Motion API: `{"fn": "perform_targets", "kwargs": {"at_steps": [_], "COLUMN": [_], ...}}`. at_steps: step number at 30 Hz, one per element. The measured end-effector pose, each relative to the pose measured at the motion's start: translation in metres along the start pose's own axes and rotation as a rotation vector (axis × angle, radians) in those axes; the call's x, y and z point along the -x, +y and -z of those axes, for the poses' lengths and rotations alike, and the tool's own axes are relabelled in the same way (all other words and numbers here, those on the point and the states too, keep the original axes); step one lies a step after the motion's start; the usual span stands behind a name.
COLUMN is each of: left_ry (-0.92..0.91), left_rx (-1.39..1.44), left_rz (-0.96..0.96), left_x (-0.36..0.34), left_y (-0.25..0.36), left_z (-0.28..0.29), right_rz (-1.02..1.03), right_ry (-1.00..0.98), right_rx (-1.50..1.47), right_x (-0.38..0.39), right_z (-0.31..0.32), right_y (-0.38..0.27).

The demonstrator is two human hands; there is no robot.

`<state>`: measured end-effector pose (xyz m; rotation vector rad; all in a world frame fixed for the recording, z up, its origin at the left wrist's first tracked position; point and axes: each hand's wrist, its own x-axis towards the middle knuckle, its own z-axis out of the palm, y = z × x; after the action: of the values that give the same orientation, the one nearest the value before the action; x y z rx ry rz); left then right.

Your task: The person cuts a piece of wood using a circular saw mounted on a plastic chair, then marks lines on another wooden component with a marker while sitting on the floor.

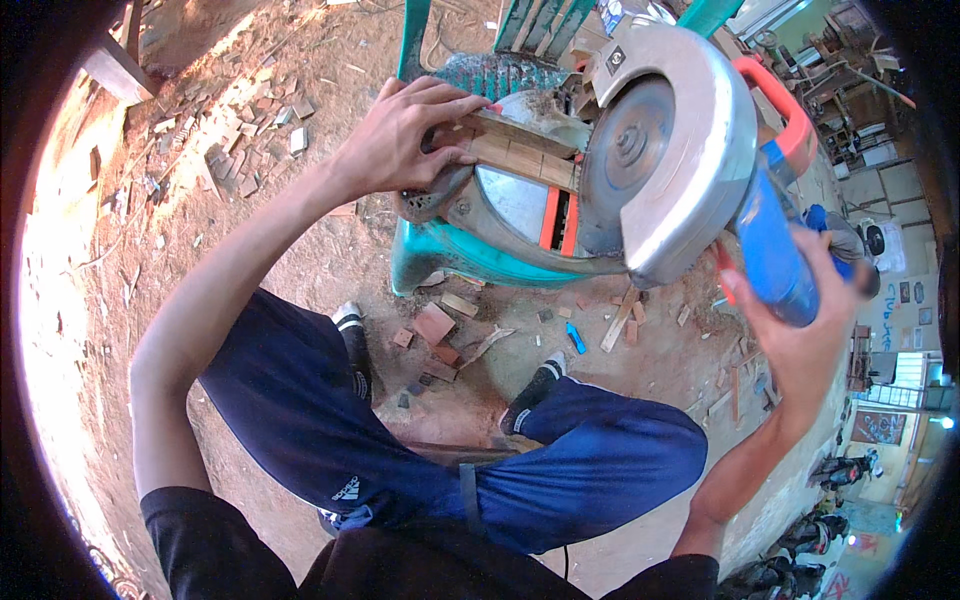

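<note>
Head view: saw raised, wood strip pinned on base.
Left hand (pixel 405 135) pressed flat, fingers spread, on wood strip (pixel 520 152) lying across metal saw base (pixel 510 205), strip end just beside blade (pixel 628 150). Right hand (pixel 800 330) gripped blue saw handle (pixel 775 255), arm bent upward. Offcuts (pixel 435 325) scattered on dirt between feet.

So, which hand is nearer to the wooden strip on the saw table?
Left. The left hand presses on the wooden strip; the right hand holds the saw's blue handle, apart from it.
</note>
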<state>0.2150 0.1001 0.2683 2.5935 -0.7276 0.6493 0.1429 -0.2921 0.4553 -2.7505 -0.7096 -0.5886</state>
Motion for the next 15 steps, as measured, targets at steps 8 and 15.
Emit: {"fn": "perform_targets", "kwargs": {"at_steps": [8, 15], "left_ry": [-0.016, 0.003], "left_rx": [-0.005, 0.026], "left_rz": [-0.018, -0.006], "left_x": [-0.002, -0.002], "left_y": [-0.002, 0.001], "left_z": [0.001, 0.000], "right_rz": [0.011, -0.013], "right_ry": [0.083, 0.066], "right_rx": [0.100, 0.086], "right_x": [0.024, 0.025], "right_z": [-0.019, -0.019], "right_y": [-0.001, 0.000]}}
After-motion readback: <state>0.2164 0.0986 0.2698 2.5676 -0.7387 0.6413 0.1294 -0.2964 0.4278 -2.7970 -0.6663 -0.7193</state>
